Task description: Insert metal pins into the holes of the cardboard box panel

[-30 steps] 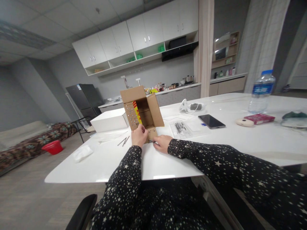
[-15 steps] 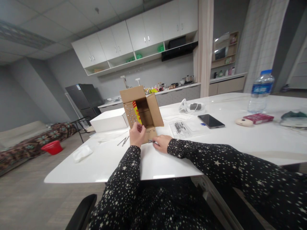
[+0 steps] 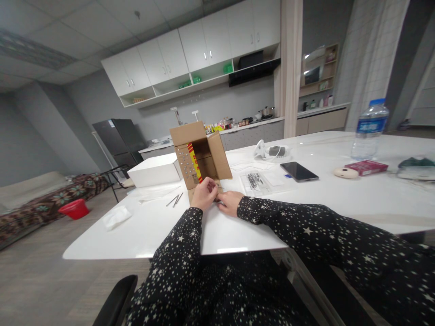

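The open brown cardboard box (image 3: 208, 164) stands on the glossy white bench (image 3: 244, 235) in front of you, its mouth facing you and small silvery round dots (image 3: 185, 164) scattered over its left flap. Your left hand (image 3: 205, 194) is drawn into a fingertip pinch over the lower flap; your right hand (image 3: 230, 202) rests close beside it, fingers curled. I cannot tell whether either holds something small. The step in hand looks like fine fingertip work at that flap; the next move calls for a light touch and a steady right hand.
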`<state>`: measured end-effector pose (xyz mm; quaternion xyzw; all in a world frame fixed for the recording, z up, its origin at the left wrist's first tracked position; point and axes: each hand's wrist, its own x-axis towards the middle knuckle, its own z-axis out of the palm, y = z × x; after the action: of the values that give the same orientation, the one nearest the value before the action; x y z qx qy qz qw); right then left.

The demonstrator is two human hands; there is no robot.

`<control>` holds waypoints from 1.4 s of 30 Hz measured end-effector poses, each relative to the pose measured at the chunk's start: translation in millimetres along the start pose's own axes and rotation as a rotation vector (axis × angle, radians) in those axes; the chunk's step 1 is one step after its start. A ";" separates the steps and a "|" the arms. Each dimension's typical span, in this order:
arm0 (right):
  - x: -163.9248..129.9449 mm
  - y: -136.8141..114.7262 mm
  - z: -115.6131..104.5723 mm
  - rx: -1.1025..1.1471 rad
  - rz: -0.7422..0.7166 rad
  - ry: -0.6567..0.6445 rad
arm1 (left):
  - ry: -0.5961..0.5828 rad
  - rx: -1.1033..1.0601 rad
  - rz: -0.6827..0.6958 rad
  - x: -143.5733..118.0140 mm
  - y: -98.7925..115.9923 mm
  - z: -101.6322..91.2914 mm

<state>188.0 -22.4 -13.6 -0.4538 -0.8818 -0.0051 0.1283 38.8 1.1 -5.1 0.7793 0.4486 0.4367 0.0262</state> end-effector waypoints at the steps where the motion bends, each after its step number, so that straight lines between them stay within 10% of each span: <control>1: 0.7 0.4 0.7 0.003 -0.003 0.000 | -0.013 -0.009 -0.001 -0.1 -1.6 1.1; 42: -4.6 -3.3 -4.5 0.005 0.001 0.028 | -0.227 0.316 0.019 1.1 -20.3 -1.6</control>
<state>189.0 -28.6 -10.0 -0.4540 -0.8796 -0.0092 0.1416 24.2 13.4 -12.1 0.8222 0.4984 0.2705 -0.0500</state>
